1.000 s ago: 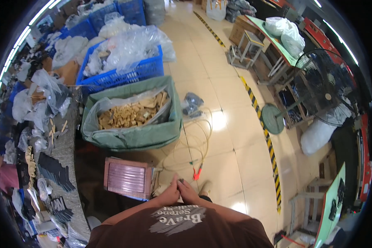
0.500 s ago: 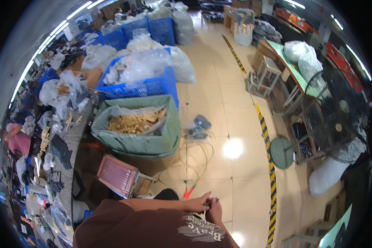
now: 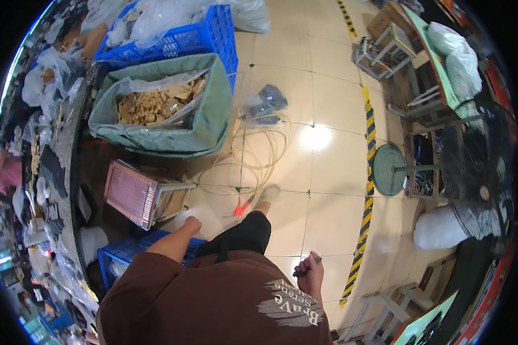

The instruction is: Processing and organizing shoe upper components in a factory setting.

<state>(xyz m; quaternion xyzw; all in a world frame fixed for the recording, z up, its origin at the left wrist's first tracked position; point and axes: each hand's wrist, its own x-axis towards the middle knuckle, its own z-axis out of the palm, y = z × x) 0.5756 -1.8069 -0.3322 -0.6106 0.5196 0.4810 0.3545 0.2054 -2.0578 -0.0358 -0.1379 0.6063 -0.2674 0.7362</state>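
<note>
My right hand [image 3: 311, 277] is beside my right hip, its fingers closed around a small dark elongated object [image 3: 301, 270]. That object sticks out toward my body, and its kind cannot be made out. My left hand [image 3: 193, 224] hangs low at my left side, near the wooden stool and above a blue crate; its fingers are mostly hidden and small. One leg in black shorts is stepping forward, its shoe [image 3: 269, 194] next to a red-ended hose fitting [image 3: 239, 208] on the floor.
A pale coiled hose [image 3: 262, 167] and dark bundles in plastic [image 3: 267, 106] lie ahead. At left are a green fabric bin [image 3: 213, 129] of tan pieces, a pink-topped stool [image 3: 129, 192], a blue crate [image 3: 112, 253] and a cluttered bench. Right of the striped tape stands a fan [image 3: 484, 192].
My hands, together in front of me before, are now apart: the left swung to my left side, the right stays at the right with the dark object. The view tilted down as I stepped.
</note>
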